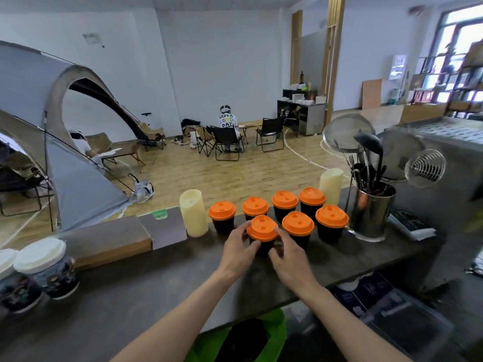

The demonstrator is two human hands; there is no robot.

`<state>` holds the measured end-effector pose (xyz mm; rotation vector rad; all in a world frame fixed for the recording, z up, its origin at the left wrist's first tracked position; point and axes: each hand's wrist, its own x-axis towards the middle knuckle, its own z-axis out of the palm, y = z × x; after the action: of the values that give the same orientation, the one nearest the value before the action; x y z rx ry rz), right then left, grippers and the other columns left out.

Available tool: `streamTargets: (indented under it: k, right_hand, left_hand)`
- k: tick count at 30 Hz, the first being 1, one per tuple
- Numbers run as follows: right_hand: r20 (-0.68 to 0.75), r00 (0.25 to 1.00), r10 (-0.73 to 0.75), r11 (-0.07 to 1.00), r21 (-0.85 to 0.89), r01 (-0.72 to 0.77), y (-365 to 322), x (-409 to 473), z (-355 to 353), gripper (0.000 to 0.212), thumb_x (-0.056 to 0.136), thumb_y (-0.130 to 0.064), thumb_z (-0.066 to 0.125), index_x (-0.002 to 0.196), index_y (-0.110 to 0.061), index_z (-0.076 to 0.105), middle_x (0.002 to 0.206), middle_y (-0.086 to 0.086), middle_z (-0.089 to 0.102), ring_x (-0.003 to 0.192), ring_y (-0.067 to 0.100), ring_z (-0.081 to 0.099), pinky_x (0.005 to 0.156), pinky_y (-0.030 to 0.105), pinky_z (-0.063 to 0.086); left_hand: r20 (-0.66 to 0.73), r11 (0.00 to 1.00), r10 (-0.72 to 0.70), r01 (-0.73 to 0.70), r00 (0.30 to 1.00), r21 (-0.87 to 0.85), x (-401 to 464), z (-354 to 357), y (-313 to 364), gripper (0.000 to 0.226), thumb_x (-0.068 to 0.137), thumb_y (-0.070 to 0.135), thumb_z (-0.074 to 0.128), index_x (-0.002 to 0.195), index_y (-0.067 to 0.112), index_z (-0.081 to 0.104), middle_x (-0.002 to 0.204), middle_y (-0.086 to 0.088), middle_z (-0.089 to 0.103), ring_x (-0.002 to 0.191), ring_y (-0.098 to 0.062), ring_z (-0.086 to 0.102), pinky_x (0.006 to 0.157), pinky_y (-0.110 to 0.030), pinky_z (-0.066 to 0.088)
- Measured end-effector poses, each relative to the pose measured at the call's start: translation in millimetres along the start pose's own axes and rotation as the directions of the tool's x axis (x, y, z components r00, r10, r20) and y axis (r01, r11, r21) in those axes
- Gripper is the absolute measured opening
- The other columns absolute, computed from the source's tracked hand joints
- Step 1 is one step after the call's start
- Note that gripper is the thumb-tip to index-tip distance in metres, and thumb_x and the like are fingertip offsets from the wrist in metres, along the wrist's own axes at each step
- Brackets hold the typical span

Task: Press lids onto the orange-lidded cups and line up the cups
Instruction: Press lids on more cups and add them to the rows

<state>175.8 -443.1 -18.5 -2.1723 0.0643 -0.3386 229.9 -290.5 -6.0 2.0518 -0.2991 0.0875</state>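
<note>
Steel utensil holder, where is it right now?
Head view, right side of the counter: the steel utensil holder stands just right of the orange-lidded cups, with a cream candle behind its left.

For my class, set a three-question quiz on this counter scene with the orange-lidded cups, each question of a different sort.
1. How many orange-lidded cups stand on the counter?
2. True or false: the left hand and right hand both hold the front-left cup.
3. What stands just right of the cup rows? A) white-lidded cups B) metal utensil holder C) cream cylinder

Key:
1. Seven: four behind, three in front.
2. True.
3. B, the metal utensil holder.
</note>
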Motion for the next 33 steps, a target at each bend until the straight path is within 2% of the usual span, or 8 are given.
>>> streamTargets:
  k: [4, 10, 12, 14, 18, 26, 29, 33]
  right_hand:
    - [0.052, 0.999, 0.017, 0.998, -0.055, -0.015, 12.7, 4.5, -5.6, 0.060, 0.095, -0.021, 0.059, 0.153, -0.022, 0.042, 0.154, -0.003, 0.049, 0.141, 0.016, 0.044, 0.109, 0.023, 0.034]
    - [0.037, 0.999, 0.005, 0.996, -0.087, -0.002, 15.8, 7.2, -4.6, 0.059, 0.094, -0.022, 0.059, 0.151, -0.023, 0.044, 0.152, -0.002, 0.050, 0.139, 0.016, 0.047, 0.108, 0.026, 0.038]
    - [-0.030, 0.999, -0.012, 0.990, -0.140, 0.007, 12.9, 2.4, -5.8, 0.055, 0.094, -0.023, 0.059, 0.147, -0.025, 0.047, 0.143, -0.003, 0.056, 0.127, 0.018, 0.056, 0.100, 0.032, 0.048]
    - [-0.143, 0.987, -0.072, 0.970, -0.241, 0.036, 5.1, -2.1, -6.4, 0.049, 0.094, -0.023, 0.058, 0.143, -0.024, 0.051, 0.127, -0.003, 0.060, 0.107, 0.019, 0.064, 0.082, 0.036, 0.056]
    - [-0.181, 0.962, -0.203, 0.950, -0.276, 0.149, -22.7, -4.5, 14.7, 0.042, 0.093, -0.021, 0.062, 0.134, -0.022, 0.058, 0.114, -0.001, 0.063, 0.094, 0.021, 0.066, 0.069, 0.038, 0.055]
    - [0.119, 0.924, -0.365, 0.919, -0.117, 0.378, -126.3, -21.9, 147.6, 0.036, 0.092, -0.018, 0.063, 0.128, -0.021, 0.063, 0.120, -0.002, 0.064, 0.101, 0.019, 0.067, 0.081, 0.036, 0.055]
    - [0.259, 0.858, -0.444, 0.882, -0.042, 0.469, -172.6, -45.3, 213.0, 0.039, 0.092, -0.023, 0.063, 0.131, -0.024, 0.060, 0.125, -0.005, 0.063, 0.101, 0.014, 0.066, 0.084, 0.035, 0.056]
    - [0.404, 0.758, -0.512, 0.845, 0.079, 0.529, -232.8, -84.7, 292.5, 0.050, 0.091, -0.023, 0.064, 0.140, -0.023, 0.055, 0.135, -0.003, 0.059, 0.117, 0.018, 0.062, 0.097, 0.034, 0.051]
  left_hand:
    - [-0.009, 0.998, -0.047, 0.046, 0.999, -0.033, -1.5, 12.9, -6.4, 0.059, 0.085, 0.008, 0.074, 0.140, 0.022, 0.056, 0.133, 0.006, 0.066, 0.124, -0.007, 0.061, 0.110, -0.035, 0.049]
    - [-0.007, 0.998, -0.058, 0.058, 0.998, -0.011, -3.1, 9.8, -15.7, 0.060, 0.086, 0.011, 0.075, 0.141, 0.023, 0.054, 0.133, 0.007, 0.064, 0.122, -0.007, 0.061, 0.107, -0.038, 0.053]
    - [-0.024, 0.998, -0.049, 0.051, 0.998, 0.046, -6.3, 6.1, -16.9, 0.062, 0.087, 0.015, 0.075, 0.143, 0.023, 0.052, 0.137, 0.006, 0.062, 0.123, -0.010, 0.060, 0.106, -0.036, 0.053]
    - [-0.038, 0.985, 0.000, 0.007, 0.999, 0.173, -12.5, -3.0, -19.8, 0.064, 0.088, 0.019, 0.073, 0.147, 0.023, 0.049, 0.141, 0.005, 0.057, 0.124, -0.010, 0.058, 0.106, -0.033, 0.051]
    - [-0.041, 0.913, 0.073, -0.050, 0.996, 0.404, -33.0, -43.7, -29.1, 0.066, 0.090, 0.028, 0.068, 0.151, 0.030, 0.042, 0.143, 0.007, 0.049, 0.127, -0.012, 0.055, 0.103, -0.035, 0.050]
    - [-0.296, 0.843, 0.025, 0.139, 0.955, 0.519, -110.6, -200.4, -79.2, 0.061, 0.092, 0.030, 0.069, 0.148, 0.029, 0.044, 0.141, 0.008, 0.051, 0.125, -0.012, 0.056, 0.103, -0.034, 0.050]
    - [-0.407, 0.801, -0.009, 0.250, 0.913, 0.544, -157.1, -267.5, -104.8, 0.061, 0.092, 0.032, 0.067, 0.149, 0.029, 0.044, 0.141, 0.008, 0.050, 0.126, -0.011, 0.055, 0.102, -0.033, 0.050]
    - [-0.548, 0.758, -0.061, 0.396, 0.835, 0.519, -217.3, -348.9, -133.5, 0.057, 0.091, 0.028, 0.068, 0.146, 0.026, 0.049, 0.139, 0.005, 0.052, 0.127, -0.015, 0.054, 0.099, -0.034, 0.049]
